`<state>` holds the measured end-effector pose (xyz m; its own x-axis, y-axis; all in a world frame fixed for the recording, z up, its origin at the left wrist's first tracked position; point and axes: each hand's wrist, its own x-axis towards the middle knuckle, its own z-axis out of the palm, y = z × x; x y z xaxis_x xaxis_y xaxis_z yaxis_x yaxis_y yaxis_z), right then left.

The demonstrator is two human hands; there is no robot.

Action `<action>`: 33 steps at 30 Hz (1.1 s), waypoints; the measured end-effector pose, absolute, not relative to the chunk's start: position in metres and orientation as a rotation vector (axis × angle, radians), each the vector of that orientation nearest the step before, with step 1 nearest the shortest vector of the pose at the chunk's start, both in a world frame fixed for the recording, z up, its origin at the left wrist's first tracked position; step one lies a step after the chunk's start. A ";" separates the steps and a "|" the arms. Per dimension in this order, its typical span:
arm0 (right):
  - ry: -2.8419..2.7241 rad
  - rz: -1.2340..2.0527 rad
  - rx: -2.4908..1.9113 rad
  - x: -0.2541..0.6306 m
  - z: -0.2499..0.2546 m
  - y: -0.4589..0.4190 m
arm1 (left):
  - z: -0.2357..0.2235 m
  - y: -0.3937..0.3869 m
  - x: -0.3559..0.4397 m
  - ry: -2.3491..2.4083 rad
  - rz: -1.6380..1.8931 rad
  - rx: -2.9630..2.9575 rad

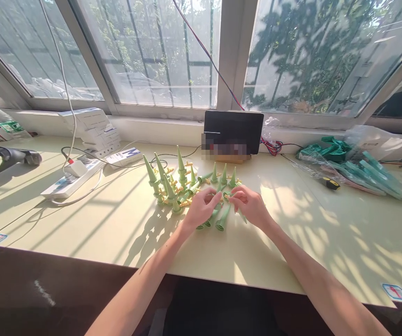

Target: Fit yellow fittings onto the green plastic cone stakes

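My left hand (pixel 203 205) is closed in a pinch at a green cone piece (pixel 219 185), above the middle of the table. Just across from it, my right hand (pixel 252 204) pinches a small yellow peg-like piece (pixel 226 197); the fingers partly hide both parts. To the left of my hands stands a cluster of pale green cones (pixel 170 190) joined with yellow pegs, several of them upright. Behind my fingers, more green cones (pixel 224 175) stand in a row. Below the hands lie green tubes (pixel 223 219) with open ends toward me.
A dark tablet (pixel 233 133) on a wooden stand is at the back. On the left are a power strip (pixel 59 185), cables, white boxes (pixel 91 130) and a black handheld device (pixel 8 158). Green plastic packets (pixel 379 179) and a black-yellow tool (pixel 329 183) lie at right.
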<state>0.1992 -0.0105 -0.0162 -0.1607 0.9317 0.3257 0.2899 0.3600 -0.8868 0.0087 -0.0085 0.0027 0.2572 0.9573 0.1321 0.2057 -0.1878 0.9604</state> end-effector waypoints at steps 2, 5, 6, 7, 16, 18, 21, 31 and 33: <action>-1.666 0.856 -1.096 0.198 -0.017 -0.013 | 0.003 -0.009 0.009 1.102 1.005 1.600; -1.687 0.819 -1.119 0.196 -0.015 -0.015 | 0.004 -0.009 0.010 1.072 0.977 1.617; -1.700 0.798 -1.127 0.195 -0.015 -0.015 | 0.004 -0.009 0.010 1.053 0.969 1.623; -1.715 0.779 -1.130 0.195 -0.015 -0.015 | 0.004 -0.010 0.010 1.033 0.961 1.628; -1.706 0.805 -1.120 0.192 -0.013 -0.019 | 0.002 -0.012 0.010 0.981 0.991 1.760; -1.683 0.806 -1.102 0.192 -0.012 -0.020 | 0.000 -0.014 0.011 0.994 1.054 1.851; -1.641 0.805 -1.091 0.192 -0.011 -0.020 | -0.004 -0.016 0.015 1.036 1.124 1.963; -1.571 0.764 -1.074 0.194 -0.010 -0.017 | 0.007 -0.007 0.005 1.043 1.195 1.800; -1.567 0.714 -1.087 0.194 -0.009 -0.018 | 0.014 -0.003 0.002 1.062 1.174 1.731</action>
<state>0.1937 -0.0176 -0.0093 -0.0361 0.9086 0.4162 0.2817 0.4088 -0.8681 0.0016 -0.0032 0.0136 0.2261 0.9254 0.3043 0.2103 -0.3514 0.9123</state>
